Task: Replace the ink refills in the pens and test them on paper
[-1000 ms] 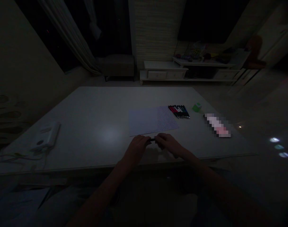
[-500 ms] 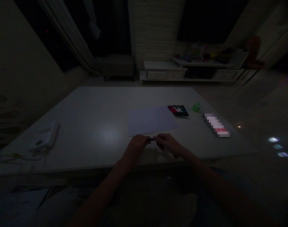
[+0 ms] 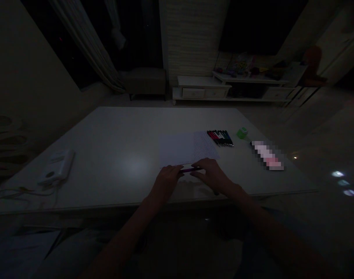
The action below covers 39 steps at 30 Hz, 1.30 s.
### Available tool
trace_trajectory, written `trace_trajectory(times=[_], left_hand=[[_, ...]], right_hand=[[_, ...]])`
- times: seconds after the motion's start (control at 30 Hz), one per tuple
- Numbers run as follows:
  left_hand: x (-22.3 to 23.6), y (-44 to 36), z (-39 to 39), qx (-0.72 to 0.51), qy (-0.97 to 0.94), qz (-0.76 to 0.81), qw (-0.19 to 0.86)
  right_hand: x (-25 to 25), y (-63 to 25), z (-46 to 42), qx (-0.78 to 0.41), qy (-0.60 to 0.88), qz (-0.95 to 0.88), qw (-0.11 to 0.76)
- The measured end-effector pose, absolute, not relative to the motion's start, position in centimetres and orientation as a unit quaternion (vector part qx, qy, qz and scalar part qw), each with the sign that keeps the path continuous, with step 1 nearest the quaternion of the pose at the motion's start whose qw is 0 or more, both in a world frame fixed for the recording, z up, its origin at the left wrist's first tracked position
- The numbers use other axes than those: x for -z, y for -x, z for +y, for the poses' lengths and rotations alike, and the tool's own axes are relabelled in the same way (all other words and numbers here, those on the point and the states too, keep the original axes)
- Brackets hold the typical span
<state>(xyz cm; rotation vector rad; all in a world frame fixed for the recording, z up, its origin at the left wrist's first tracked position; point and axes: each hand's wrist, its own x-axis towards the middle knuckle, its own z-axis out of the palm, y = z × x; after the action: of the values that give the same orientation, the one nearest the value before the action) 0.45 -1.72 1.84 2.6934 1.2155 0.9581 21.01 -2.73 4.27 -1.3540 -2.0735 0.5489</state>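
A slim dark purple pen (image 3: pixel 189 169) lies level between my two hands, just above the near part of the table. The fingertips of my left hand (image 3: pixel 167 179) are closed on its left end. At the other end, my right hand (image 3: pixel 211 174) pinches it between thumb and fingers. Just beyond the hands is a sheet of paper (image 3: pixel 177 149), blank on its left and covered with lines of writing on its right. Several pens (image 3: pixel 220 138) with red, white, green and blue parts lie in a row beside the paper's right edge.
A green cube-like object (image 3: pixel 242 133) and a blurred-out phone-like object (image 3: pixel 266 155) sit at the right of the white table (image 3: pixel 121 131). On the left is a white box-shaped device (image 3: pixel 57 167) with cables. A small dark item (image 3: pixel 216 192) lies near my right wrist.
My right hand has shifted slightly up and right, away from the left. A longer purple stretch of the pen now shows between them. My left hand stays nearly in place.
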Motion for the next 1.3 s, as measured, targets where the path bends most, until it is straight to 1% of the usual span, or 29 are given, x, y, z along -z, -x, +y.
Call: trace_trajectory(times=[0.07,0.13,0.17,0.23,0.3,0.37,0.4,0.47,0.53,0.6,0.87,1.03,1.2,1.3], left_hand=[[-1.9,-0.9,-2.0,-0.313,-0.870,0.380,0.031],[-1.9,-1.2,-2.0,-0.327,-0.867,0.373,0.046],[-1.9,-1.2,-1.9,-0.337,-0.861,0.377,0.052],[-1.8,-0.8,-1.6,-0.348,-0.843,0.408,0.055],[-1.5,0.0,-1.1,-0.328,-0.827,0.453,0.047],[-0.9,0.7,-0.8,-0.288,-0.829,0.479,0.034],[-0.6,1.0,-0.7,-0.270,-0.834,0.480,0.027],[0.1,1.2,-0.8,-0.247,-0.847,0.471,0.017],[0.6,1.2,-1.1,-0.235,-0.856,0.460,0.007],[0.8,1.1,-1.3,-0.224,-0.861,0.457,-0.002],[0.7,1.2,-1.3,-0.183,-0.865,0.466,-0.013],[0.5,1.2,-1.6,-0.154,-0.868,0.473,-0.003],[0.3,1.3,-1.9,-0.137,-0.866,0.481,0.028],[0.1,1.3,-2.0,-0.133,-0.867,0.479,0.038]], right_hand=[[-4.2,-20.5,-3.2,-0.186,0.482,-0.818,0.255],[-4.0,-20.2,-3.4,-0.218,0.465,-0.829,0.221],[-3.9,-20.2,-3.3,-0.241,0.466,-0.823,0.219],[-4.0,-20.4,-2.6,-0.284,0.490,-0.784,0.254],[-4.5,-20.8,-1.6,-0.337,0.519,-0.711,0.334],[-5.3,-21.4,-0.6,-0.424,0.526,-0.612,0.411],[-5.8,-21.7,-0.2,-0.479,0.514,-0.564,0.433],[-6.9,-22.3,0.1,-0.585,0.469,-0.494,0.441],[-7.8,-22.7,0.1,-0.646,0.417,-0.462,0.442],[-8.3,-23.0,-0.1,-0.661,0.390,-0.449,0.457],[-7.7,-23.4,0.3,-0.637,0.375,-0.426,0.522],[-8.0,-23.4,0.3,-0.702,0.300,-0.349,0.544],[-8.5,-23.0,0.2,-0.769,0.200,-0.277,0.539],[-8.4,-22.8,0.5,-0.785,0.188,-0.252,0.534]])
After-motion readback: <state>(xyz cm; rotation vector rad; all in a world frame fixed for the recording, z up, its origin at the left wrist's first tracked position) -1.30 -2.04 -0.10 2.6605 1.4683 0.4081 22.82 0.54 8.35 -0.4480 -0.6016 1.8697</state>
